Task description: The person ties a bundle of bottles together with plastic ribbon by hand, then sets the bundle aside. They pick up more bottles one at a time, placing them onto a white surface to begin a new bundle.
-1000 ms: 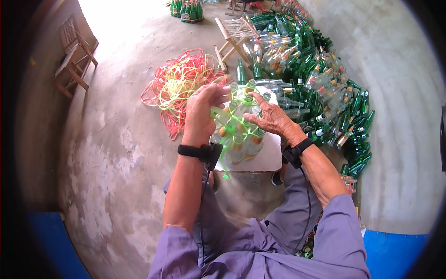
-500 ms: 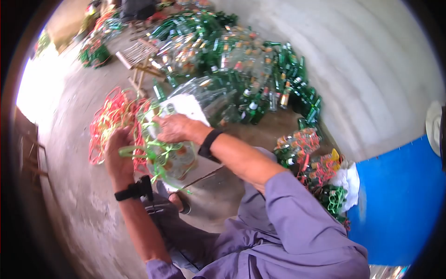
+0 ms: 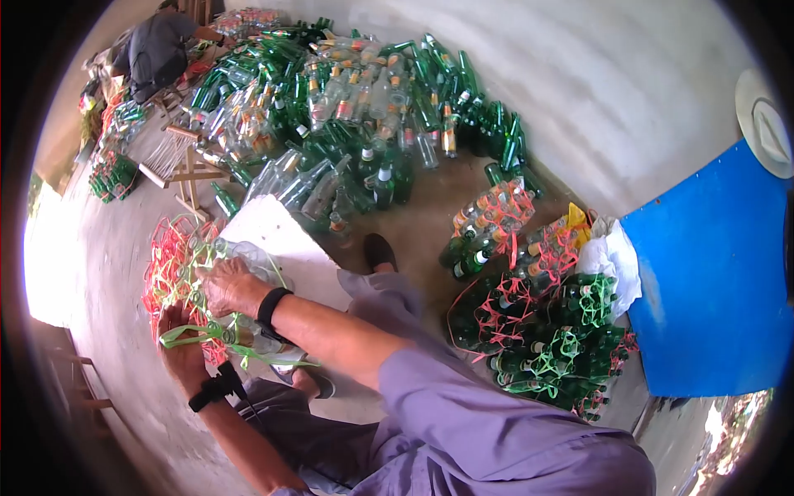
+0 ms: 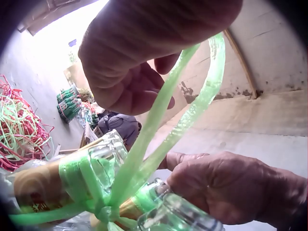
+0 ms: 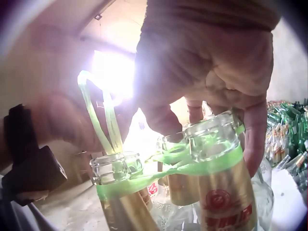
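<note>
A bundle of clear glass bottles (image 5: pixel 224 192) with gold neck labels stands before me, green plastic strap (image 5: pixel 178 168) wound about the necks. From it a loop of the strap (image 4: pixel 147 125) sticks up beside my left hand (image 3: pixel 184 351). That hand's fingers are loosely bent, and nothing shows in their grasp. My right hand (image 3: pixel 236 288) reaches over the bundle from above, its fingers down around a bottle neck in the right wrist view. The bundle sits at the edge of a white board (image 3: pixel 277 236). Part of it is hidden by the right hand and forearm.
Red and green strap lies in a tangled heap (image 3: pixel 169 256) beyond the bundle. Loose bottles (image 3: pixel 331 91) are piled along the wall, near a folding stool (image 3: pixel 186 161). Strapped bundles (image 3: pixel 529 306) stand at right by a blue panel (image 3: pixel 703 281). Another person (image 3: pixel 153 54) bends at the back.
The head view has swung to the right, bringing the strapped bundles and the other person into sight. The right hand has shifted from spread fingers over the necks to reaching down among them.
</note>
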